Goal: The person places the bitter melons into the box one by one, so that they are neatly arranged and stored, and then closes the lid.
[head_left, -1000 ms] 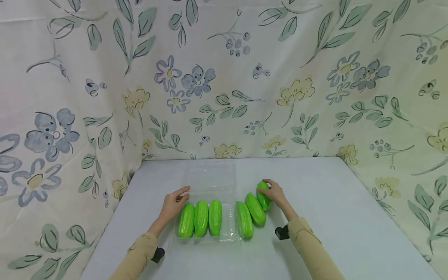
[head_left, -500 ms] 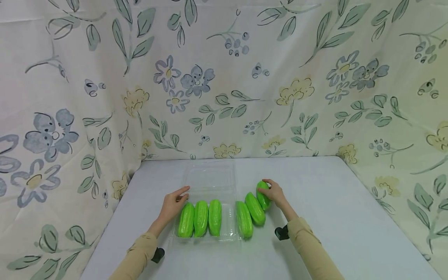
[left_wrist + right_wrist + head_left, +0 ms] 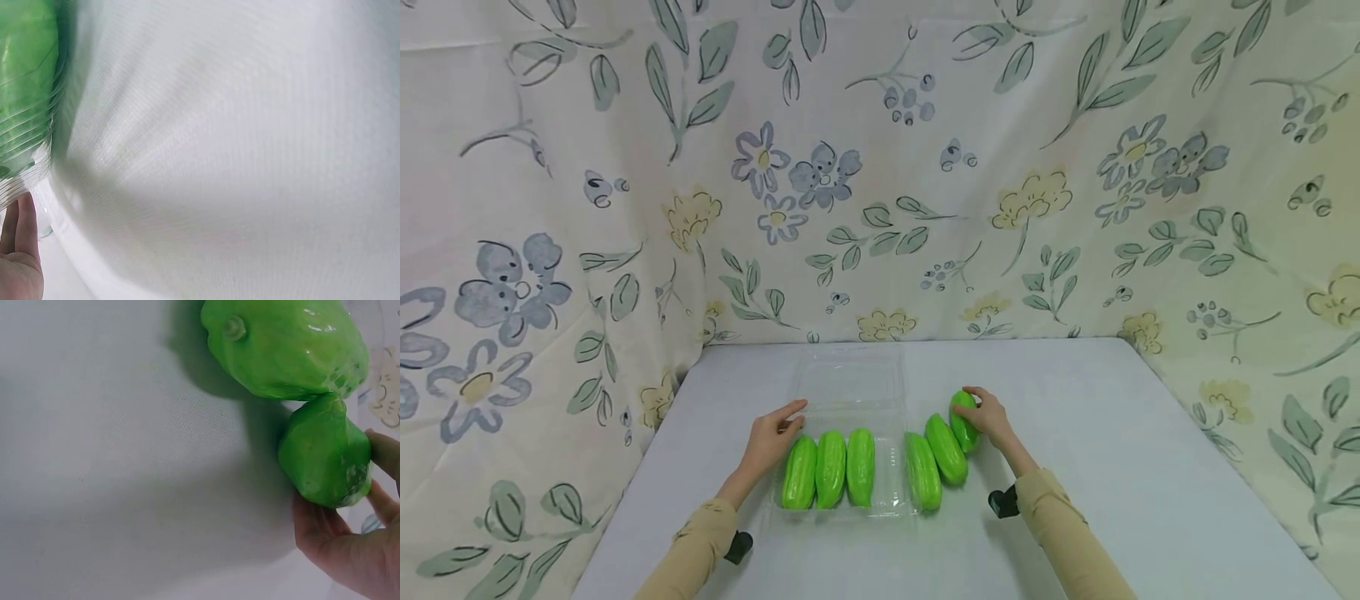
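Toward the white worktop's (image 3: 1120, 450) far edge, the right hand (image 3: 992, 417) clasps a green, oblong vegetable (image 3: 325, 453), seemingly for lifting; left hand (image 3: 767, 437) unclenched.

Three glossy green gourds (image 3: 831, 469) inside an open clear container (image 3: 891, 479), three more (image 3: 947, 450) to its right

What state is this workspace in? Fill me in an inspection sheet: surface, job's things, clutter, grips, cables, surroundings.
Surface: white table, lit evenly enough to read.
Job's things: clear container, lid folded back; three green vegetables in a row inside; two more vegetables to its right.
Clutter: nothing seen.
Grips: left grip at the container's left side; right grip holding a sixth vegetable.
Cables: nothing seen.
Surroundings: floral cloth behind the table and along both sides.
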`<control>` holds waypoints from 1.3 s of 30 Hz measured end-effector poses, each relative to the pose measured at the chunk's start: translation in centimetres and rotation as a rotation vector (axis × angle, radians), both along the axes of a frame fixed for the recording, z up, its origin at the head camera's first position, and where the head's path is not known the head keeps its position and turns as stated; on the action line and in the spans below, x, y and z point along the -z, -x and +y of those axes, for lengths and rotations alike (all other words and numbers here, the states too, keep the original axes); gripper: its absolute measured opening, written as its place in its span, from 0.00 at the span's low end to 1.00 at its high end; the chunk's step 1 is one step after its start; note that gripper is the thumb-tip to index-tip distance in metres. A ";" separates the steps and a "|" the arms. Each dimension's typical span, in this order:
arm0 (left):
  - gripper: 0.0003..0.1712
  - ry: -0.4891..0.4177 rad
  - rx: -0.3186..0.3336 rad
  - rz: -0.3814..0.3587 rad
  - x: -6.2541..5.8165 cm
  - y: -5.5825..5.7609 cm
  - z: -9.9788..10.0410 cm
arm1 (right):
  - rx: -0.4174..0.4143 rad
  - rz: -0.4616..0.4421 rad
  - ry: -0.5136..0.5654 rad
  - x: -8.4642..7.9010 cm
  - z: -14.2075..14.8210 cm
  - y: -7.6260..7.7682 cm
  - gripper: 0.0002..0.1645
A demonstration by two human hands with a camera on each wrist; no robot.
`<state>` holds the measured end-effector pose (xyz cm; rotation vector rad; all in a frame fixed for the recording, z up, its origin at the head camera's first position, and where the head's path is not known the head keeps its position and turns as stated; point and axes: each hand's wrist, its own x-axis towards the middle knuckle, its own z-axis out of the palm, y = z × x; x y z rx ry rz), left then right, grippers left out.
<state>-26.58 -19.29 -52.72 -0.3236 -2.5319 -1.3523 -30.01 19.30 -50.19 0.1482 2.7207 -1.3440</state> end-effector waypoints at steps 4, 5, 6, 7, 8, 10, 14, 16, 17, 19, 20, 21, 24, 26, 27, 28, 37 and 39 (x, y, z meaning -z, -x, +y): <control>0.20 0.004 0.000 0.005 0.0 0.0 0.0 | 0.015 -0.006 -0.002 0.2 0.3 -0.3 0.33; 0.20 0.006 -0.002 0.005 0.0 -0.1 0.0 | 0.019 -0.009 0.001 0.3 0.4 -0.3 0.34; 0.20 0.006 -0.003 0.005 0.0 -0.1 0.0 | 0.025 -0.010 0.006 0.4 0.5 -0.4 0.34; 0.19 0.005 -0.003 0.005 0.0 -0.1 0.0 | 0.033 -0.011 0.015 0.4 0.7 -0.5 0.34; 0.19 0.004 -0.003 0.004 0.0 -0.1 0.0 | 0.040 -0.012 0.027 0.5 0.8 -0.6 0.34; 0.19 0.005 -0.006 0.003 0.0 -0.1 0.0 | 0.053 -0.014 0.058 0.5 1.1 -0.7 0.35; 0.19 0.006 -0.008 -0.003 -0.1 -0.1 0.0 | 0.071 -0.027 0.101 0.6 1.6 -0.9 0.35; 0.19 0.008 -0.009 -0.002 -0.1 -0.2 0.0 | 0.085 -0.041 0.134 0.7 1.9 -0.9 0.35; 0.19 0.006 -0.010 -0.004 -0.1 -0.2 0.0 | 0.089 -0.047 0.153 0.7 2.0 -0.9 0.35; 0.19 0.011 -0.014 -0.003 -0.2 -0.3 0.1 | 0.107 -0.067 0.198 0.6 2.2 -0.9 0.35; 0.19 0.014 -0.016 -0.001 -0.2 -0.3 0.1 | 0.116 -0.077 0.223 0.6 2.3 -0.9 0.35; 0.19 0.016 -0.018 -0.001 -0.2 -0.3 0.1 | 0.126 -0.088 0.253 0.6 2.3 -0.9 0.35; 0.19 0.019 -0.025 -0.003 -0.3 -0.2 0.2 | 0.155 -0.115 0.315 0.4 2.6 -0.9 0.35; 0.19 0.015 -0.023 -0.002 -0.2 -0.2 0.1 | 0.172 -0.126 0.342 0.4 2.8 -0.9 0.36; 0.19 0.011 -0.022 -0.003 -0.2 -0.2 0.1 | 0.179 -0.127 0.350 0.4 2.9 -0.9 0.36; 0.19 0.009 -0.020 -0.003 -0.2 -0.2 0.1 | 0.185 -0.128 0.357 0.3 3.0 -0.9 0.36; 0.19 0.000 -0.014 -0.018 -0.4 -0.3 0.2 | 0.211 -0.093 0.392 -0.1 3.7 -0.8 0.37; 0.19 -0.002 -0.015 -0.017 -0.4 -0.3 0.2 | 0.209 -0.084 0.391 -0.1 3.9 -0.8 0.37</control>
